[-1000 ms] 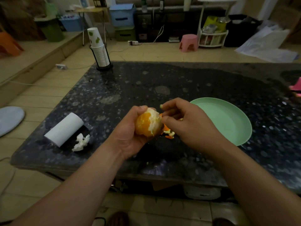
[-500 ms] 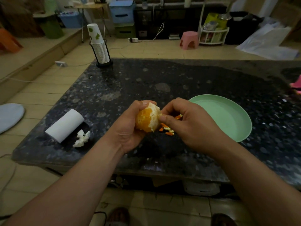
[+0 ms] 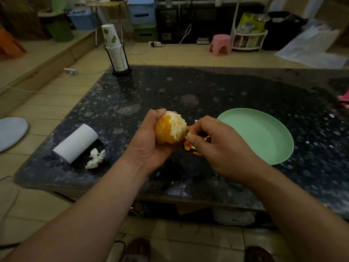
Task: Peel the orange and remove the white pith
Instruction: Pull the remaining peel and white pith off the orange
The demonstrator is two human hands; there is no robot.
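Above speckled stone table [image 3: 236,95], hands: left hand [image 3: 149,146] cups round pithy orange [image 3: 170,127].

This is a lived-in room of a home, not a workplace. A low, dark speckled stone surface [image 3: 207,91] stands on a tiled floor [image 3: 56,103], with a stack of paper cups [image 3: 115,52] in a wire holder at its 11 o'clock corner. At 12 o'clock, along the far wall, sit plastic storage boxes [image 3: 141,11], a small pink stool [image 3: 220,44] and a white rack of household clutter [image 3: 249,39]. A power strip [image 3: 154,43] and loose cables lie on the floor.
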